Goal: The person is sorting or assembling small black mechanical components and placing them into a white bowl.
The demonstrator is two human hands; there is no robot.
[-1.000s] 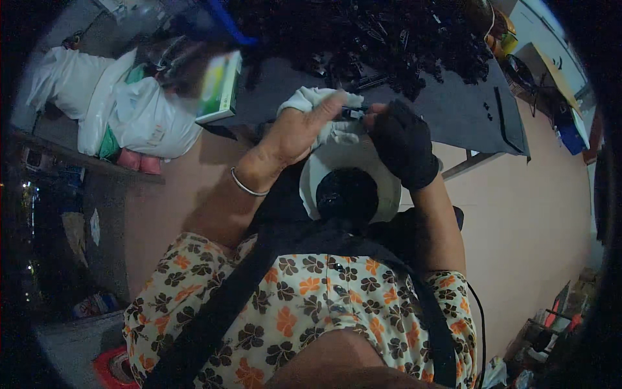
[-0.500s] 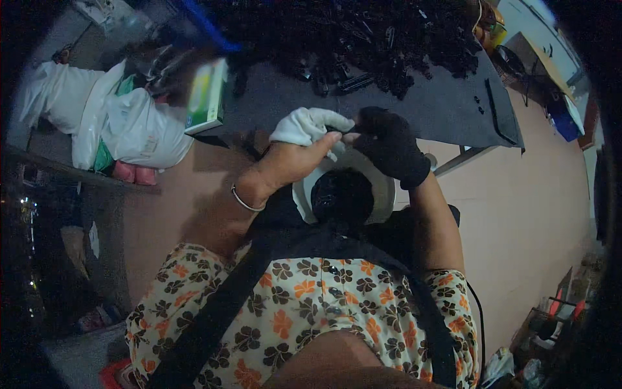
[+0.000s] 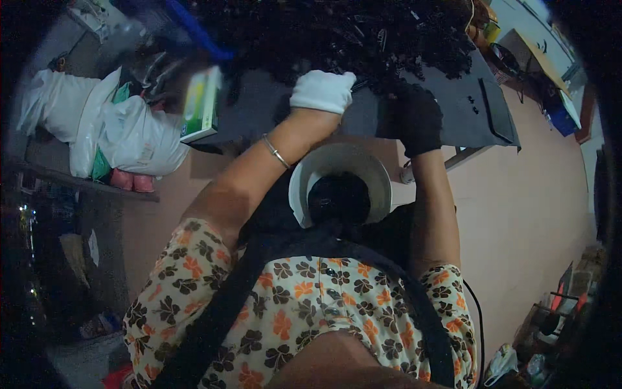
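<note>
- Setting: a dim workroom with a pinkish floor point(image 3: 518, 214); a dark grey worktable point(image 3: 466, 110) crosses the upper half of the frame.
- Stock: a large heap of small black parts point(image 3: 337, 32) covers the table's far side, upper centre. By the look of it, most of the stock remains on the table.
- Container: a white bucket point(image 3: 311, 175) sits at frame centre, just below the table edge, between the person's forearms. Its dark inside appears to hold black parts; the fill level cannot be told.
- Left hand point(image 3: 322, 91): white glove, upper centre, knuckles up at the near edge of the heap. Fingers curl downward; whether they hold anything cannot be told.
- Right hand point(image 3: 418, 117): black glove, right of the left hand, at the heap's edge. Dark on dark; finger spread cannot be told.
- Wrist: a thin metal bangle point(image 3: 277, 152) on the left forearm.
- Adjacent: a green-and-white box point(image 3: 201, 107) on the table's left end; white plastic bags point(image 3: 97, 129) at upper left.
</note>
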